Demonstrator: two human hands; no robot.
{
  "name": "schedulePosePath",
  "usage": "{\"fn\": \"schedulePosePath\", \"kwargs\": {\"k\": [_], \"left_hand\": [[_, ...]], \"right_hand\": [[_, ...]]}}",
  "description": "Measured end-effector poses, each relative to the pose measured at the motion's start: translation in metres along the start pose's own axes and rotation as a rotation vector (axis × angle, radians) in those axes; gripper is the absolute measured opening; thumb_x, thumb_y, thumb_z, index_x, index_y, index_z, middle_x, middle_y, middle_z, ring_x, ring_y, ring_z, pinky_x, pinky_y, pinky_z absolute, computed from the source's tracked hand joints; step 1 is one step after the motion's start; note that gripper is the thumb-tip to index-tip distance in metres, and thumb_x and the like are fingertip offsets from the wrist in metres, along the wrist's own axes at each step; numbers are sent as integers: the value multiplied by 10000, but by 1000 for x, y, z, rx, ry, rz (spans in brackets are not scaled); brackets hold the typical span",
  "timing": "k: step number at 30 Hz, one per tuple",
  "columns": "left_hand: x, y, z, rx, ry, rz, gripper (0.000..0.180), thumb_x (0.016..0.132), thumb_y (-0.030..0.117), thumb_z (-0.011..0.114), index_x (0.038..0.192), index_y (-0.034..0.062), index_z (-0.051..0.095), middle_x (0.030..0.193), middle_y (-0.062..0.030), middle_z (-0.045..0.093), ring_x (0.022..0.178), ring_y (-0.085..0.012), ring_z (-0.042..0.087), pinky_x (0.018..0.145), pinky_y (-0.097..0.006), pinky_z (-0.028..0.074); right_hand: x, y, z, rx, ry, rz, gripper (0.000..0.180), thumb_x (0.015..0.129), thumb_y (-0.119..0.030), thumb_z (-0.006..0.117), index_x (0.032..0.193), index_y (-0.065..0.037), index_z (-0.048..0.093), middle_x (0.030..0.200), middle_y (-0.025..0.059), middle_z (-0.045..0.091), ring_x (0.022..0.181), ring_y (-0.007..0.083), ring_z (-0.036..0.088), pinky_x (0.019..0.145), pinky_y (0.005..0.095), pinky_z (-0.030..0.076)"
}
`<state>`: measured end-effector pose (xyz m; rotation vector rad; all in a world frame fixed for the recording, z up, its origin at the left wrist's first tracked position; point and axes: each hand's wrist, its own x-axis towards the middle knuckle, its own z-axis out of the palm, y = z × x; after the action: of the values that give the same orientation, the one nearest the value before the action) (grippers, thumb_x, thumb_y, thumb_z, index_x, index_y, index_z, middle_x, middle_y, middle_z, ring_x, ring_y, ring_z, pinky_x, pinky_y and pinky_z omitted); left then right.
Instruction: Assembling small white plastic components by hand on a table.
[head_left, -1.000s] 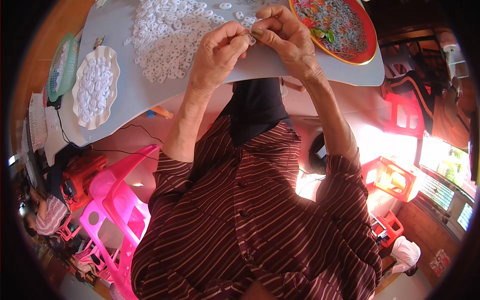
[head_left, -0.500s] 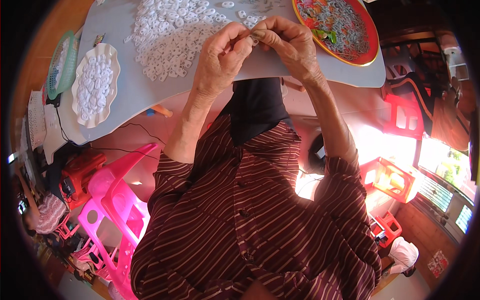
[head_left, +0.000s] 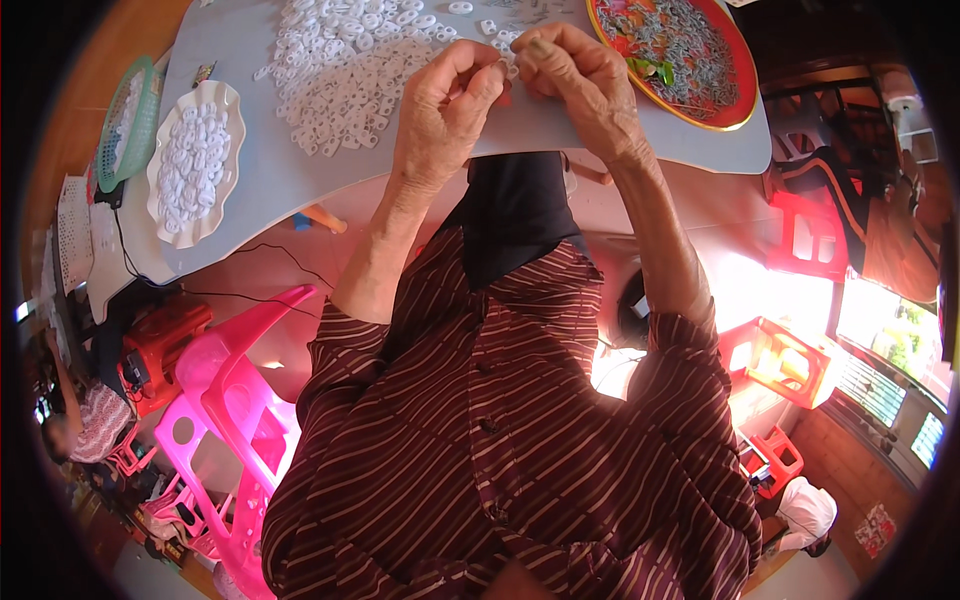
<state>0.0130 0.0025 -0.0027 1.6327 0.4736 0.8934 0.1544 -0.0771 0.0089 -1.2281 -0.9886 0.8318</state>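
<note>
My left hand (head_left: pixel 445 115) is closed over the table's near edge, thumb and forefinger pinching a small white plastic piece (head_left: pixel 511 69) that shows only in part at the fingertips. Just to its right, my right hand (head_left: pixel 582 85) has its thumb and fingers pressed together; whatever they hold is hidden or too small to name. A narrow gap separates the two sets of fingertips. Beyond my left hand spreads a heap of small white plastic pieces (head_left: pixel 335 100), with larger oval ones (head_left: pixel 390 18) behind. Several white pieces (head_left: pixel 488 27) lie beyond my fingertips.
A red round tray (head_left: pixel 742 100) of small grey metal parts stands on the grey table (head_left: pixel 245 150), right. At left are a scalloped white dish (head_left: pixel 235 150) of white oval pieces and a green basket (head_left: pixel 146 125). A pink chair (head_left: pixel 225 375) and red stools (head_left: pixel 775 350) stand below.
My right hand has drawn slightly up and away from the left, parting fingertips that were together. My left hand stays pinched in nearly the same place.
</note>
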Motion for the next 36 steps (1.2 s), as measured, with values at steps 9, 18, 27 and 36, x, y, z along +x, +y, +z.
{"fn": "schedulePosePath", "kwargs": {"k": [9,18,27,36], "left_hand": [[-1,-4,1,-155,-58,-88,79,863,89,586,897,18,583,731,-10,628,680,-45,545,628,-191,437],[-1,-4,5,-275,-30,-96,105,870,105,594,919,12,587,762,-24,639,702,-55,560,652,-200,448],[65,2,-44,673,-27,238,138,853,131,581,957,48,618,827,-121,642,785,-213,609,726,-287,458],[105,-13,-51,1041,-386,442,146,784,105,608,911,35,593,798,-140,546,780,-334,530,742,-415,435]], "right_hand": [[1,8,-1,-56,-19,-68,194,878,-201,630,858,-8,630,695,-19,594,626,31,497,568,192,418],[-1,1,7,23,33,-8,158,868,-162,639,876,-5,629,740,2,623,665,46,539,620,191,447],[0,2,8,102,75,-8,149,875,-158,627,883,-10,624,742,15,617,646,52,530,605,188,442],[2,9,5,18,61,-79,188,859,-184,647,910,-3,637,725,-2,598,625,45,496,585,181,433]]}}
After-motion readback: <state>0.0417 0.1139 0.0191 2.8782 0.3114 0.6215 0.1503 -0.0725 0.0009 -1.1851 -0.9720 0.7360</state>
